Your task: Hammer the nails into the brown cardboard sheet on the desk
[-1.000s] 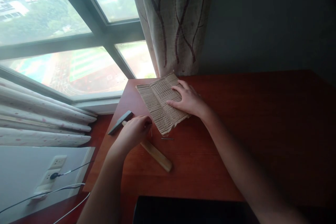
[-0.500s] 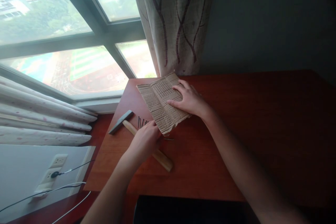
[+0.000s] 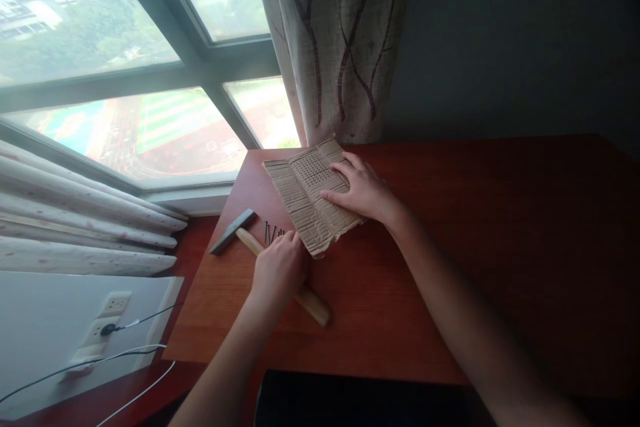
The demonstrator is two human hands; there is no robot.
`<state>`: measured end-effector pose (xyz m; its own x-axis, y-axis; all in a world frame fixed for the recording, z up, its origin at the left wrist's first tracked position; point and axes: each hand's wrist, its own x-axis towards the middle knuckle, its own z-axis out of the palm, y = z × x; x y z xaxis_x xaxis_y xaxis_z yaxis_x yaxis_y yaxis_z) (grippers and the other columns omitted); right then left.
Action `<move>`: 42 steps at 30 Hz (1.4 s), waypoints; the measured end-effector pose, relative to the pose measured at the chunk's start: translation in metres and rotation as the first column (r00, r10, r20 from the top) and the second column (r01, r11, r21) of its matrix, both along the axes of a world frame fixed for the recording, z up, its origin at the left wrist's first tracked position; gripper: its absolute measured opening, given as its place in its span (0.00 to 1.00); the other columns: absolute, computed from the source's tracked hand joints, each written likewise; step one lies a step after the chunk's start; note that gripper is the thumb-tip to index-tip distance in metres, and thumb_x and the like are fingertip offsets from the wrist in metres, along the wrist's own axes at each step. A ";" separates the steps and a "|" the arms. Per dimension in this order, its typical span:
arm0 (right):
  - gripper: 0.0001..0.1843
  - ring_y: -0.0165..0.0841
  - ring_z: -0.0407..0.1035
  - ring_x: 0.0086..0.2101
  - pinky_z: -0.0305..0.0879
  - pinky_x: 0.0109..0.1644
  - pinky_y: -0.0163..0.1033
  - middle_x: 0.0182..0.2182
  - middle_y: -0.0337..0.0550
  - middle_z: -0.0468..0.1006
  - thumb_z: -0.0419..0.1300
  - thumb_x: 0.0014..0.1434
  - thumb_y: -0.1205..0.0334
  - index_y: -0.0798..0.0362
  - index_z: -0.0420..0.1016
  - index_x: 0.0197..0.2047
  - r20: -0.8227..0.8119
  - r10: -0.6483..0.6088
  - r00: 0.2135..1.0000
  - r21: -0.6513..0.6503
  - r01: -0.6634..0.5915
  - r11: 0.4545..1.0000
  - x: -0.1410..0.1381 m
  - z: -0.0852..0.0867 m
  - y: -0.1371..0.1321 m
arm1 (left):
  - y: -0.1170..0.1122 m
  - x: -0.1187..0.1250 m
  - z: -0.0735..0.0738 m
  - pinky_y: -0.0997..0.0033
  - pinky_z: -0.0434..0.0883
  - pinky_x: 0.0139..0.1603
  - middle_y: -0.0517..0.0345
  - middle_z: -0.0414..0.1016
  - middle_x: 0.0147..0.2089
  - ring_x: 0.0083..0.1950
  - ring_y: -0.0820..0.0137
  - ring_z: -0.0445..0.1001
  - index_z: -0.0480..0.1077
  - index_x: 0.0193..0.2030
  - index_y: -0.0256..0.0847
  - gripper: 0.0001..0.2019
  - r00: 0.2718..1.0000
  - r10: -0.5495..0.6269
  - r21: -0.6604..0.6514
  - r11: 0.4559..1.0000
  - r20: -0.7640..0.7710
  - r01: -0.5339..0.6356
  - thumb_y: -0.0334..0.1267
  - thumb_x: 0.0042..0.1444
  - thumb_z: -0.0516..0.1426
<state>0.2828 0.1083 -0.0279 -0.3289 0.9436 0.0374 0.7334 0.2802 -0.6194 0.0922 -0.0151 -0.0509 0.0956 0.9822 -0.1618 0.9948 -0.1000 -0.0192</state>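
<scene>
At 10 o'clock on the desk (image 3: 380,320), steadying dotted corrugated cardboard (image 3: 305,203) with the right hand (image 3: 363,192), spread wide across its 3 o'clock side. With the left hand (image 3: 280,268), curled at its 7 o'clock edge over the hammer handle (image 3: 249,241), apparently picking among nails (image 3: 267,233); unable to tell whether gripping one. Next, likely calling for fine pinching. Unable to make out left fingertips, mid-handle or nail count.
</scene>
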 end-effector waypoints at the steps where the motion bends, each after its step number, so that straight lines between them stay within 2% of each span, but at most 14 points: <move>1: 0.39 0.54 0.54 0.68 0.58 0.68 0.63 0.73 0.48 0.53 0.64 0.56 0.38 0.48 0.69 0.66 0.001 0.000 1.000 -0.001 0.000 1.000 0.000 0.000 0.000 | 0.000 -0.002 0.002 0.67 0.67 0.33 0.50 0.78 0.44 0.47 0.58 0.78 0.71 0.45 0.41 0.09 0.999 0.052 0.006 0.999 -0.014 -0.052 0.30 0.64 0.50; 4: 0.39 0.55 0.54 0.68 0.58 0.68 0.63 0.73 0.48 0.53 0.64 0.56 0.38 0.48 0.69 0.66 -0.004 0.001 1.000 0.002 -0.001 1.000 0.000 0.000 0.000 | -0.001 -0.009 0.007 0.69 0.64 0.32 0.52 0.79 0.43 0.47 0.59 0.78 0.69 0.43 0.42 0.08 0.989 0.146 0.048 0.988 0.004 -0.146 0.37 0.67 0.50; 7: 0.38 0.55 0.54 0.68 0.58 0.68 0.63 0.73 0.49 0.53 0.64 0.56 0.38 0.48 0.70 0.65 -0.012 0.002 1.000 0.007 -0.002 1.000 0.001 -0.001 0.000 | -0.001 -0.022 0.009 0.69 0.62 0.32 0.55 0.79 0.43 0.44 0.62 0.78 0.69 0.42 0.43 0.08 0.981 0.174 0.093 0.979 0.083 -0.182 0.41 0.68 0.50; 13: 0.37 0.56 0.55 0.68 0.58 0.67 0.64 0.72 0.50 0.55 0.66 0.55 0.38 0.47 0.72 0.63 -0.042 0.001 0.999 0.029 0.000 1.000 0.000 -0.003 0.001 | -0.003 -0.057 0.010 0.71 0.62 0.33 0.56 0.80 0.40 0.39 0.65 0.77 0.73 0.42 0.44 0.10 0.941 0.270 0.193 0.931 0.204 -0.309 0.45 0.65 0.53; 17: 0.36 0.55 0.55 0.68 0.59 0.67 0.64 0.72 0.50 0.55 0.66 0.56 0.38 0.47 0.72 0.63 -0.039 0.000 0.999 0.034 0.001 0.999 0.000 -0.004 0.001 | -0.006 -0.070 0.008 0.70 0.63 0.34 0.56 0.80 0.38 0.37 0.66 0.76 0.74 0.41 0.43 0.12 0.927 0.283 0.243 0.908 0.248 -0.342 0.45 0.63 0.54; 21: 0.36 0.55 0.55 0.68 0.58 0.68 0.63 0.72 0.49 0.55 0.66 0.56 0.39 0.46 0.71 0.63 -0.029 0.015 0.999 0.045 -0.013 0.999 -0.002 -0.005 0.005 | -0.008 -0.074 0.005 0.70 0.64 0.35 0.58 0.79 0.35 0.36 0.67 0.76 0.75 0.42 0.43 0.12 0.904 0.297 0.237 0.896 0.307 -0.374 0.46 0.63 0.54; 27: 0.37 0.55 0.52 0.69 0.57 0.69 0.61 0.72 0.53 0.55 0.66 0.56 0.42 0.51 0.72 0.64 0.049 0.047 0.998 0.027 -0.048 0.998 -0.021 0.008 0.019 | -0.009 -0.078 -0.003 0.71 0.64 0.35 0.60 0.78 0.34 0.35 0.68 0.76 0.76 0.42 0.44 0.12 0.886 0.280 0.229 0.897 0.369 -0.379 0.46 0.63 0.55; 34: 0.34 0.56 0.52 0.68 0.57 0.68 0.62 0.70 0.57 0.58 0.65 0.58 0.43 0.55 0.73 0.61 0.079 0.036 0.996 0.097 -0.044 0.994 -0.048 0.020 0.025 | -0.005 -0.064 -0.005 0.71 0.65 0.35 0.59 0.77 0.32 0.32 0.69 0.73 0.76 0.42 0.42 0.12 0.878 0.192 0.239 0.916 0.439 -0.321 0.45 0.63 0.54; 39: 0.22 0.47 0.62 0.64 0.61 0.67 0.53 0.64 0.54 0.68 0.63 0.62 0.51 0.53 0.75 0.55 -0.149 -0.025 0.988 0.268 0.065 0.961 -0.026 0.017 0.017 | -0.007 -0.036 -0.004 0.72 0.64 0.35 0.58 0.75 0.31 0.32 0.70 0.71 0.73 0.35 0.42 0.09 0.868 0.061 0.219 0.957 0.494 -0.192 0.40 0.63 0.53; 41: 0.15 0.42 0.68 0.58 0.66 0.63 0.48 0.56 0.51 0.75 0.59 0.64 0.54 0.52 0.75 0.50 -0.288 -0.038 0.957 0.319 0.133 0.938 -0.008 0.011 0.007 | -0.007 -0.022 -0.005 0.72 0.64 0.34 0.58 0.74 0.30 0.32 0.69 0.71 0.73 0.34 0.42 0.10 0.845 -0.001 0.197 0.973 0.534 -0.123 0.39 0.63 0.53; 42: 0.12 0.41 0.72 0.54 0.69 0.58 0.46 0.52 0.49 0.78 0.57 0.66 0.54 0.51 0.75 0.48 -0.367 -0.067 0.928 0.303 0.188 0.934 0.001 0.006 0.001 | -0.007 -0.014 -0.005 0.72 0.64 0.35 0.58 0.74 0.30 0.32 0.69 0.71 0.73 0.35 0.42 0.09 0.828 -0.034 0.181 0.980 0.559 -0.083 0.38 0.63 0.53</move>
<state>0.2839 0.1095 -0.0219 -0.1159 0.8907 0.4396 0.5328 0.4293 -0.7292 0.0785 -0.0224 -0.0561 0.0875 0.9911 0.1008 0.8429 -0.1276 0.5227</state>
